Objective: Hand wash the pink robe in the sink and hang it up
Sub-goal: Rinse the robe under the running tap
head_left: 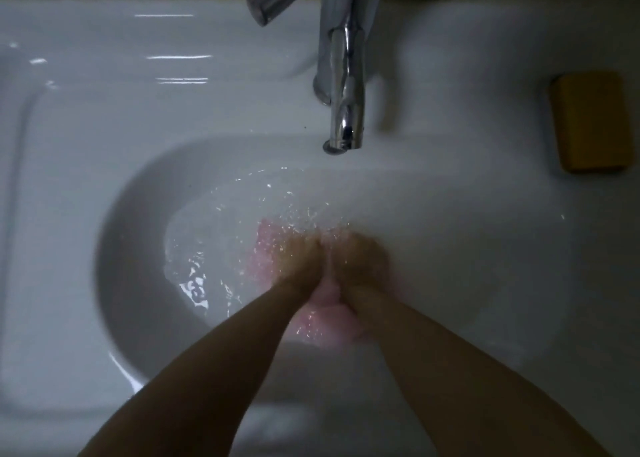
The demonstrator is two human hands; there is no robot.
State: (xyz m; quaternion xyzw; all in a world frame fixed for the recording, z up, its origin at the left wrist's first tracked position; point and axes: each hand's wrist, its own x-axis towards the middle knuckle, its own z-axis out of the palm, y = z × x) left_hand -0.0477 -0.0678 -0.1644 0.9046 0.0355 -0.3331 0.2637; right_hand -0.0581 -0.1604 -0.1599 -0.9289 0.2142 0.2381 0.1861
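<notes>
While the left hand [301, 259] and right hand [360, 259] meet on the pink robe [325, 314] underwater in the sink [114, 249], below the faucet [346, 110], blur hides whether their fingers grip or press it. Hard scrubbing could slosh water over the rim.

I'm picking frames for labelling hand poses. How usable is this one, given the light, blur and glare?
Head view: dim, greyish light. The left hand and right hand are smeared by motion blur and splashing water, so the finger pose is unreadable. The robe shows only as soft pink patches. Glare streaks cross the sink on its left deck. The tap and soap are slightly soft.
</notes>
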